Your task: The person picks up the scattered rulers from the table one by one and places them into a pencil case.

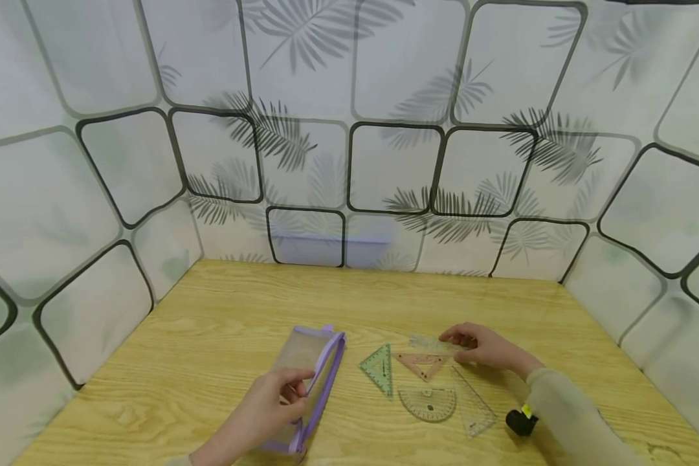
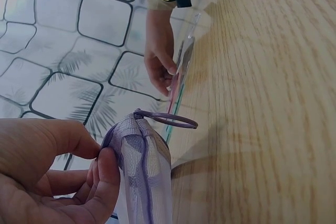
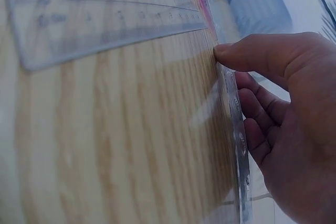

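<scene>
At the left front lies a mesh zip pouch (image 1: pixel 299 349) with purple trim, its zipper side facing right. My left hand (image 1: pixel 270 402) pinches the pouch's edge between thumb and fingers; the left wrist view shows this grip beside the zipper pull ring (image 2: pixel 176 121). With my right hand (image 1: pixel 492 347), I pinch a clear ruler (image 1: pixel 426 343) by its right part. In the right wrist view the ruler (image 3: pixel 239 135) stands on edge against thumb and fingers. Near it lie a green set square (image 1: pixel 386 366), an orange set square (image 1: pixel 425 375), a clear protractor (image 1: pixel 428 409) and a clear set square (image 1: pixel 477 424).
A small black object with a yellow part (image 1: pixel 521 422) sits by the right forearm, on the sleeve side. The wooden table (image 1: pixel 239 298) meets a patterned curtain (image 1: pixel 303 162) at the back and both sides.
</scene>
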The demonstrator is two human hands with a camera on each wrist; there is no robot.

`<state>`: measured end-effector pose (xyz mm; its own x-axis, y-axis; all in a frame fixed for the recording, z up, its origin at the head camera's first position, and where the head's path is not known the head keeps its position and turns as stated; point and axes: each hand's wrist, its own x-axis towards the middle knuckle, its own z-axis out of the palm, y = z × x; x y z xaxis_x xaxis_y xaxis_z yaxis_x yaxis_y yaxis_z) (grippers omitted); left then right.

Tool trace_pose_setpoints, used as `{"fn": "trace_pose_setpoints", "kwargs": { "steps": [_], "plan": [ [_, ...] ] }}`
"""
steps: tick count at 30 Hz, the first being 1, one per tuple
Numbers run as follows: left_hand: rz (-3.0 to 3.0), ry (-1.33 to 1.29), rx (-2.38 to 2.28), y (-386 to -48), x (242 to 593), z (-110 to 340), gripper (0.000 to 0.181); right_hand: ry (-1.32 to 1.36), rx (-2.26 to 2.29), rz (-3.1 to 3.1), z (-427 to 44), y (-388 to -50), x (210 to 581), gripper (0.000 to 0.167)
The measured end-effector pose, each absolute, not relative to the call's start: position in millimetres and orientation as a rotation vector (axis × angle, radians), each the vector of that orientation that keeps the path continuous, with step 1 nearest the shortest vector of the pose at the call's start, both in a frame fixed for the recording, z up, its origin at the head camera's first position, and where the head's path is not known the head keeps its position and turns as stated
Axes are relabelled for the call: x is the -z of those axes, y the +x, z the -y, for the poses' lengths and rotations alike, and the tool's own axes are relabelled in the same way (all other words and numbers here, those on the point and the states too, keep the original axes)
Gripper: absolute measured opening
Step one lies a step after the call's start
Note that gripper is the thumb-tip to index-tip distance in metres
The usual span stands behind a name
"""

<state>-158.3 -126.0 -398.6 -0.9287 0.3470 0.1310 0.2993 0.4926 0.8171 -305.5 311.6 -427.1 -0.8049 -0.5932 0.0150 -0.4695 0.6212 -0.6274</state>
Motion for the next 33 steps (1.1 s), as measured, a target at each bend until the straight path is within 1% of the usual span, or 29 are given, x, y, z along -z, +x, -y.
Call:
{"fn": "trace_pose_setpoints", "kwargs": {
  "steps": [33],
  "plan": [
    [-2.649,0.584,-1.458,-157,398,126,0.047,-0.772,0.932,-2.611,-305,-304,417,0.035]
  ]
}}
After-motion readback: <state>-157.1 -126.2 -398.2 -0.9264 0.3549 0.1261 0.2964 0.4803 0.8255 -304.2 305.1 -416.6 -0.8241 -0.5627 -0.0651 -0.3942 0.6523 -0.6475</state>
